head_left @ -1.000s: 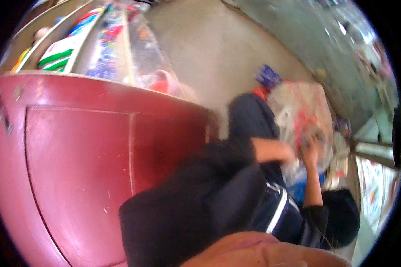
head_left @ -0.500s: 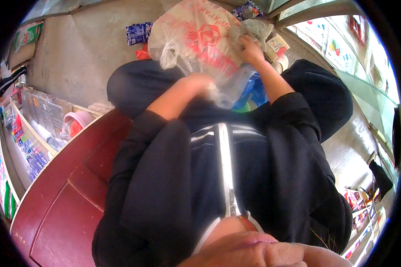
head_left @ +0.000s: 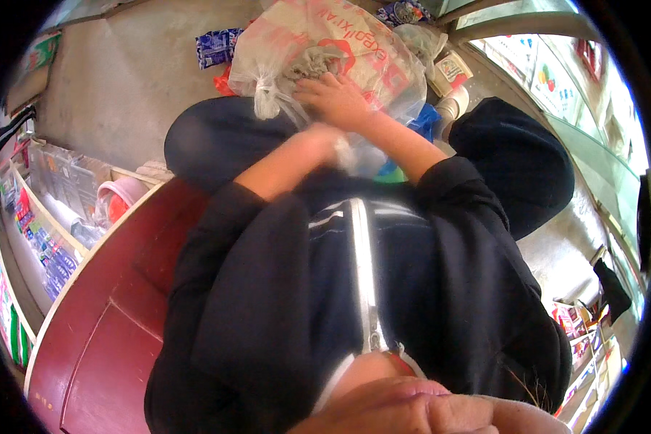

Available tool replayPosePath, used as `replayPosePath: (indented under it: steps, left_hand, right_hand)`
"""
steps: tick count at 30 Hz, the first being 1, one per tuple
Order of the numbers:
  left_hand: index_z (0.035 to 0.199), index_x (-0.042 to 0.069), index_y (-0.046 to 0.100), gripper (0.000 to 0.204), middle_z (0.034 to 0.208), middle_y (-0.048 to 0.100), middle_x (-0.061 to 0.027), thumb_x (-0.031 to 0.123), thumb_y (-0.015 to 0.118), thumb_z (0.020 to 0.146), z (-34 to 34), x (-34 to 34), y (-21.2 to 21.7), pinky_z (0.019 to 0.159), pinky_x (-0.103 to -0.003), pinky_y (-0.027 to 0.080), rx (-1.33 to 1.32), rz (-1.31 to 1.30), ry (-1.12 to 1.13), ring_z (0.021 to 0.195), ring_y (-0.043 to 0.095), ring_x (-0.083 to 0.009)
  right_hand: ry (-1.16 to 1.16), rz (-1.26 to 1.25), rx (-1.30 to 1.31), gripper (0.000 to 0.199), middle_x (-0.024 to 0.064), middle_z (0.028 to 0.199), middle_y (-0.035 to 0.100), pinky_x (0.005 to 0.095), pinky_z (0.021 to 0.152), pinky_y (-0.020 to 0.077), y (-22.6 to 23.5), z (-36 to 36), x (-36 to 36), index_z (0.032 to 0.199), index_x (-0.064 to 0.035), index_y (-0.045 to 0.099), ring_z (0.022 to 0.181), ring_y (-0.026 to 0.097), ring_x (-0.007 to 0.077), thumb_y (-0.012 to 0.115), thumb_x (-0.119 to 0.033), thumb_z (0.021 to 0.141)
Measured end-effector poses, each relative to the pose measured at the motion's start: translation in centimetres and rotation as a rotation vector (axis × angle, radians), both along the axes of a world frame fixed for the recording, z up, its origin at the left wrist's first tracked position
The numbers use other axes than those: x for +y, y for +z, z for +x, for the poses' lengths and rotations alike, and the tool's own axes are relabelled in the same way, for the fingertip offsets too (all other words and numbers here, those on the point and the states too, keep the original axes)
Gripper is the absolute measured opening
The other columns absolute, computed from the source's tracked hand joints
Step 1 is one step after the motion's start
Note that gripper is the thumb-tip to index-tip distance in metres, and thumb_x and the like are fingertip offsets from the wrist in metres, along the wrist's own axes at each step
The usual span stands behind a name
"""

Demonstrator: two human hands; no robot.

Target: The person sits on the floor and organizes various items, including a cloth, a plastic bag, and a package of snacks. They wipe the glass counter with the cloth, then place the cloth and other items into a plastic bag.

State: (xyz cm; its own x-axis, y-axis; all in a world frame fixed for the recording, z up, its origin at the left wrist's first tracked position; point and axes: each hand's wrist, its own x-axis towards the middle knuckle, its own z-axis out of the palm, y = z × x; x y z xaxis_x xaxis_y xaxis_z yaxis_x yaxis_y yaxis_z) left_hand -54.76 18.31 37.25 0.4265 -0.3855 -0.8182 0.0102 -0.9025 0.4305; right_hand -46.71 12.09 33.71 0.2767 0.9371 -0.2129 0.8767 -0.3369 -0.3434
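Observation:
A large clear plastic bag [head_left: 354,50] with red print lies on my lap, knotted at its left side, with grey stuff inside. My right hand [head_left: 336,98] lies on the bag, its fingers pressed into the plastic over the grey contents. Just below it, my left hand [head_left: 325,141] is blurred and closed against the bag's lower clear plastic. Both forearms are bare, coming out of the sleeves of my black zipped jacket [head_left: 369,289]. A blue and green item [head_left: 419,123] shows under the bag.
A dark red wooden cabinet [head_left: 101,340] stands close on my left. Beyond it are shelves of packaged goods [head_left: 43,231] and a pink cup [head_left: 119,194]. Blue packets [head_left: 217,47] lie on the concrete floor ahead. A glass counter [head_left: 557,94] runs along the right.
The view has swung from the red cabinet onto my lap. My right hand has moved from the bag's far edge onto its middle, and my left hand has drawn closer under it.

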Motion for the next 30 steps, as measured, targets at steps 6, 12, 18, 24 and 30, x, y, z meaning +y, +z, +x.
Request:
replayPosePath:
  steps: [6, 12, 18, 24, 30]
  left_hand:
    - [0.087, 0.001, 0.065, 0.035, 0.089, 0.066, -0.0194, 0.033, 0.059, 0.075, 0.5, 0.0, -0.5, 0.071, -0.044, 0.05, -0.052, -0.121, -0.01, 0.087, 0.064, -0.0354]
    - [0.09, 0.006, 0.065, 0.029, 0.091, 0.066, -0.0161, 0.03, 0.059, 0.075, 0.8, -0.6, -0.2, 0.071, -0.045, 0.05, -0.025, -0.112, 0.011, 0.088, 0.063, -0.0354]
    - [0.098, 0.01, 0.064, 0.03, 0.1, 0.065, -0.0147, 0.031, 0.058, 0.076, 1.8, 1.0, -0.4, 0.076, -0.044, 0.05, -0.156, 0.016, 0.052, 0.092, 0.062, -0.0336]
    - [0.123, 0.013, 0.053, 0.054, 0.126, 0.053, -0.0132, 0.043, 0.06, 0.078, 6.3, 7.1, 1.1, 0.091, -0.043, 0.043, -0.641, 0.462, 0.35, 0.112, 0.052, -0.0326]
    - [0.129, 0.009, 0.041, 0.069, 0.125, 0.051, -0.0177, 0.031, 0.071, 0.07, 4.0, 11.1, -4.9, 0.094, -0.044, 0.044, -0.543, 0.459, 0.658, 0.12, 0.047, -0.0331]
  right_hand:
    - [-0.367, 0.128, -0.096, 0.046, -0.0019, 0.14, 0.039, 0.0448, 0.1, 0.0366, -7.2, 6.2, -4.0, 0.125, -0.0267, 0.051, 0.123, 0.039, 0.0306, 0.059, -0.024, 0.08]
    - [-0.581, 0.086, -0.023, 0.048, -0.0002, 0.139, 0.041, 0.0438, 0.099, 0.0375, -8.7, 5.6, -4.1, 0.127, -0.0271, 0.05, 0.123, 0.04, 0.0304, 0.06, -0.025, 0.08]
    - [-0.178, 0.239, 0.223, 0.048, 0.0016, 0.137, 0.043, 0.0434, 0.098, 0.0378, -5.3, -0.2, -5.7, 0.125, -0.026, 0.054, 0.118, 0.043, 0.0329, 0.06, -0.019, 0.079]
    - [0.088, 0.015, 0.412, 0.063, 0.0028, 0.142, 0.037, 0.0427, 0.104, 0.0313, -2.9, -0.7, -9.3, 0.125, -0.0243, 0.055, 0.121, 0.041, 0.033, 0.06, 0.0, 0.067]
    - [0.101, 0.017, 0.61, 0.047, 0.009, 0.135, 0.046, 0.0407, 0.1, 0.0367, -6.2, -1.0, -11.4, 0.116, -0.019, 0.062, 0.118, 0.047, 0.0327, 0.052, -0.007, 0.072]
